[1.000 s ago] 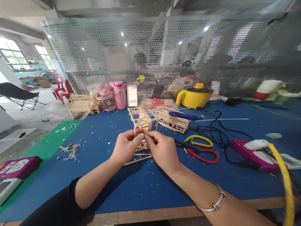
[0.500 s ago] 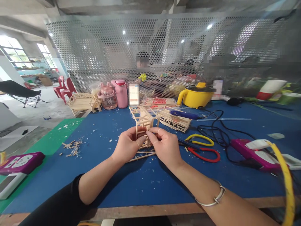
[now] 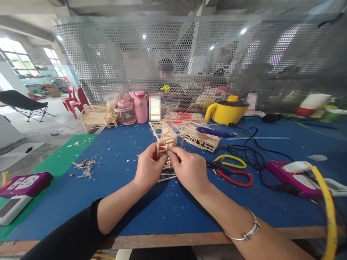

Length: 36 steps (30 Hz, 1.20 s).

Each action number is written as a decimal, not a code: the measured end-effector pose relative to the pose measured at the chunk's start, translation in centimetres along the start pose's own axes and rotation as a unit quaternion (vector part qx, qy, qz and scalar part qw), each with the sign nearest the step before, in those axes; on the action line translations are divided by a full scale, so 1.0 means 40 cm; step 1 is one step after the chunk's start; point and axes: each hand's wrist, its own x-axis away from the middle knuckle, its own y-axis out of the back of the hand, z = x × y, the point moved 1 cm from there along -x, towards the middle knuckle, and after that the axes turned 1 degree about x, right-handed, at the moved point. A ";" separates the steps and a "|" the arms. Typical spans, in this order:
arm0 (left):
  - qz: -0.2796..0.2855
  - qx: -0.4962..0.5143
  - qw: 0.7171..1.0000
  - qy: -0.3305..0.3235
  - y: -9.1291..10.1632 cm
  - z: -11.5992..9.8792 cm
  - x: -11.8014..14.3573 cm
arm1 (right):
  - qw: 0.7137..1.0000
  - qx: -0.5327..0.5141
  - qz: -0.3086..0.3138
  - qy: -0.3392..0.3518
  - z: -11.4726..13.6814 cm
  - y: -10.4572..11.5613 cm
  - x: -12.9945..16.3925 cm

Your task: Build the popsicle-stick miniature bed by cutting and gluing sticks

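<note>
Head view: both hands meet at a small wooden stick frame (image 3: pixel 167 134) over the middle of the blue table (image 3: pixel 168 213).
It looks light and stiff yet fragile, probably not slippery; I'd take it softly by the corner joints, sparing the thin bars. The left hand (image 3: pixel 148 165) has thumb and fingers closed on its near left side; the right hand (image 3: pixel 192 169) pinches at its near face, whether on a bar or loose piece I can't tell. Most of it extends beyond the fingertips.

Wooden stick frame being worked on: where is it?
In the head view, the wooden stick frame is near centre, held between the left hand and right hand, left of the blue-handled tool.
</note>
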 end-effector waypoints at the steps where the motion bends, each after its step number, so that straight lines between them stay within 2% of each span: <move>1: -0.004 -0.006 1.000 -0.003 -0.002 -0.001 0.001 | 1.000 -0.002 0.000 0.007 -0.001 0.000 0.000; 7: -0.009 -0.018 1.000 0.003 -0.008 -0.007 0.009 | 0.993 -0.102 -0.059 0.014 -0.016 0.002 0.003; 11: -0.005 -0.041 0.999 -0.009 -0.006 -0.007 0.009 | 0.978 -0.207 -0.001 -0.006 -0.019 0.011 0.000; 13: -0.003 -0.044 0.999 -0.013 -0.004 -0.007 0.007 | 0.974 -0.225 0.006 -0.014 -0.019 0.013 -0.004; 18: 0.015 -0.050 0.999 -0.005 -0.001 -0.006 0.003 | 0.987 -0.155 -0.038 0.013 -0.022 -0.001 -0.014; 25: 0.026 -0.084 0.996 -0.012 0.005 0.002 0.001 | 0.996 -0.079 -0.019 0.025 -0.014 -0.002 -0.030; 31: 0.006 -0.100 0.994 -0.039 0.008 0.008 -0.004 | 0.997 -0.072 -0.001 0.020 -0.013 -0.003 -0.036; 36: 0.002 -0.104 0.994 -0.036 0.010 0.004 -0.002 | 0.991 -0.128 0.014 0.018 -0.014 0.002 -0.026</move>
